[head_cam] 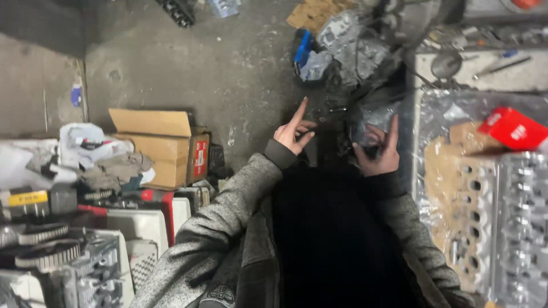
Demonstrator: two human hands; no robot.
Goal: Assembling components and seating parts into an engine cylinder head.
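Note:
Both my arms, in grey jacket sleeves, are raised in front of me over the concrete floor. My left hand (293, 134) has its index finger pointing straight up; the other fingers are loosely bent and it holds nothing. My right hand (377, 151) is close beside it, one finger stretched up and the rest curled over the palm. Something small and dark may lie in that palm; I cannot tell. Just beyond both hands lies a heap of grey metal engine parts (354, 43) with crumpled plastic.
An open cardboard box (162, 142) stands on the floor (228, 68) at left, with rags (114, 168) beside it. Toothed gears (45, 245) lie at lower left. At right, a metal cylinder head (522, 222) and a red box (514, 128) rest on a bench.

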